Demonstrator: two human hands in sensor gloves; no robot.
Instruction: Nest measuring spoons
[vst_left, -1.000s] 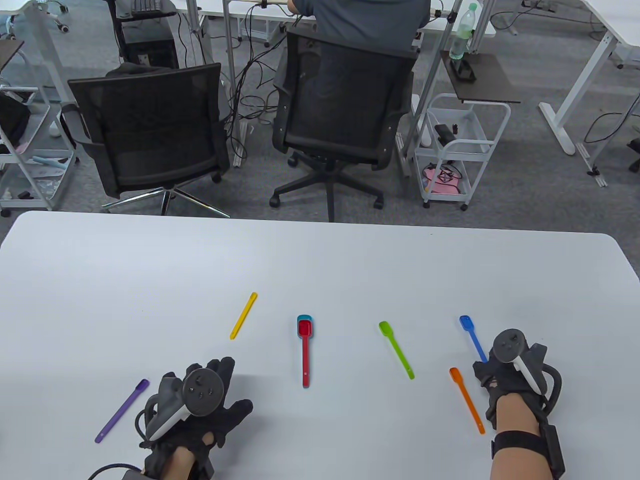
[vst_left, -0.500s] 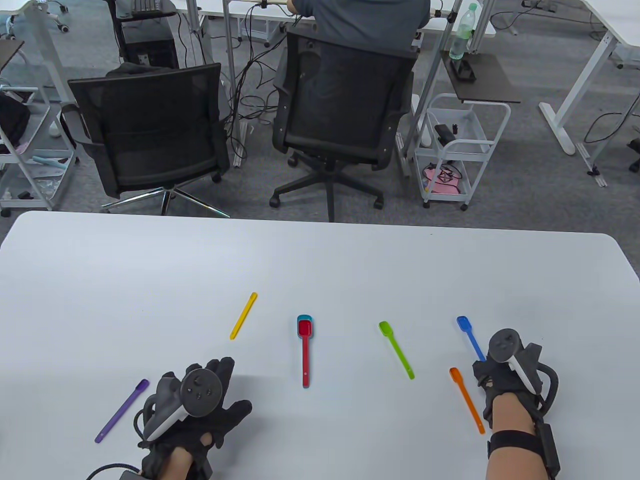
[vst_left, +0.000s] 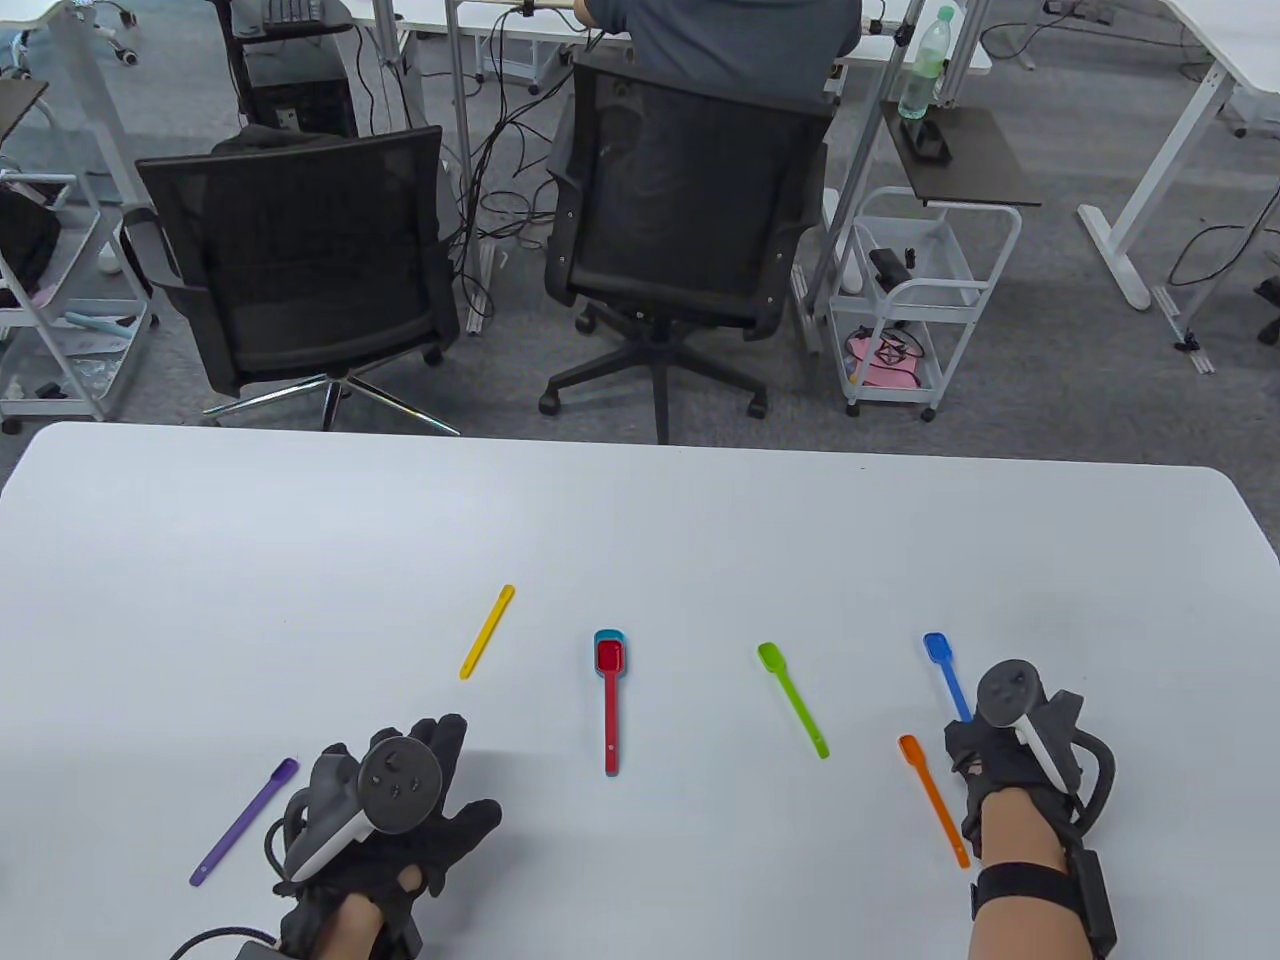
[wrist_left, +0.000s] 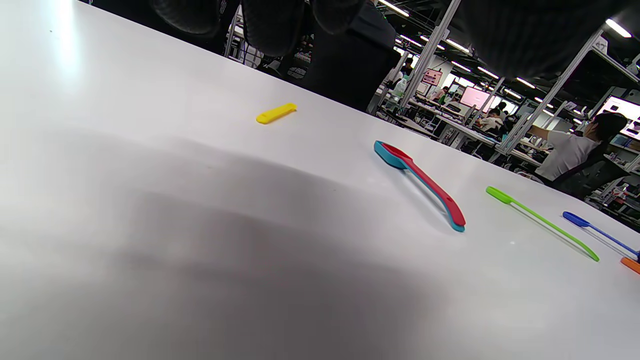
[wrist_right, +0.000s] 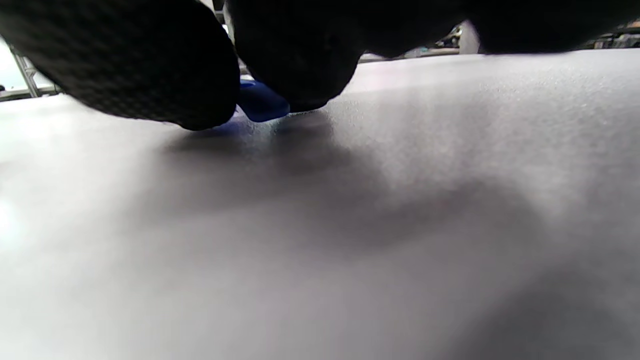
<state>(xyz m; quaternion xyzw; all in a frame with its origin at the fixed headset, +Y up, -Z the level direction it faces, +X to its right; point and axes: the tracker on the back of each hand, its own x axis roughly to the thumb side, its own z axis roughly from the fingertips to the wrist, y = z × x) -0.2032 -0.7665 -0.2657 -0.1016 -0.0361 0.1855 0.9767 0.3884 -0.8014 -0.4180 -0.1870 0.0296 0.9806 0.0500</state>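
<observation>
Several coloured measuring spoons lie in a row on the white table (vst_left: 640, 520). A red spoon (vst_left: 611, 700) sits nested in a teal spoon (vst_left: 600, 636) at the centre. Yellow (vst_left: 487, 631), green (vst_left: 793, 698), orange (vst_left: 934, 800) and purple (vst_left: 243, 823) spoons lie singly. My right hand (vst_left: 968, 735) pinches the near end of the blue spoon (vst_left: 945, 672). In the right wrist view two fingertips (wrist_right: 150, 65) press at the blue spoon (wrist_right: 260, 104) on the table. My left hand (vst_left: 440, 770) rests flat beside the purple spoon, fingers spread, holding nothing.
Beyond the table's far edge stand two black office chairs (vst_left: 300, 250), one with a seated person (vst_left: 720, 40), and a white cart (vst_left: 920, 300). The left wrist view shows the yellow (wrist_left: 276, 113), red-on-teal (wrist_left: 425, 182) and green (wrist_left: 542, 222) spoons.
The blue spoon's bowl has swung slightly left and then right under my right hand, which has drawn a little toward me. The left hand has barely moved.
</observation>
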